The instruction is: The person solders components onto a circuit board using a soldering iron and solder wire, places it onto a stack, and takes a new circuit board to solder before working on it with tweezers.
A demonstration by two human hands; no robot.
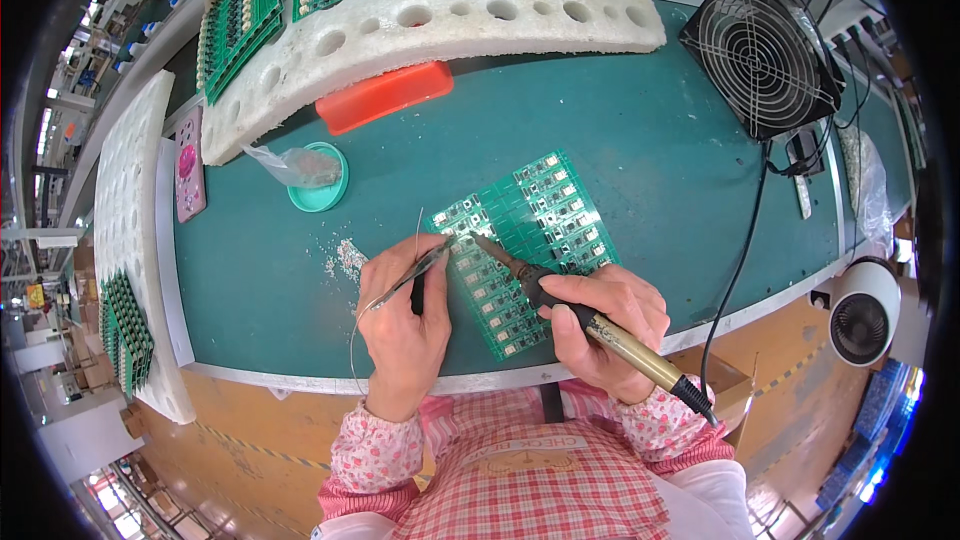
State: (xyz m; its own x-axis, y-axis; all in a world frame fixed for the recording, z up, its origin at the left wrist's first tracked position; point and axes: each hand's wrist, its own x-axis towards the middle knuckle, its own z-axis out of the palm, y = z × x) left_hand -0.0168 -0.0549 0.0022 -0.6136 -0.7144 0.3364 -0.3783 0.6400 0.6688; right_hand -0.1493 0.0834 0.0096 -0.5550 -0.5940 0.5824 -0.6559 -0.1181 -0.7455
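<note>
A green panel of small circuit boards (pixel 545 210) lies on the green bench mat, just in front of me. My right hand (pixel 600 325) grips a soldering iron (pixel 560 305) with a gold handle; its tip touches the panel's left part near the upper edge. My left hand (pixel 405 325) pinches tweezers (pixel 415 272) and a thin solder wire (pixel 358 325). The tweezer tips meet the panel right beside the iron's tip. The wire loops down past my left wrist.
A white foam rack (pixel 430 25) with upright green boards spans the back. An orange tray (pixel 385 95), a teal lid with a plastic bag (pixel 315 175), a pink flat item (pixel 188 162) and solder scraps (pixel 345 258) lie left. A black fan (pixel 760 45) stands right; another foam rack (pixel 125 240) sits left.
</note>
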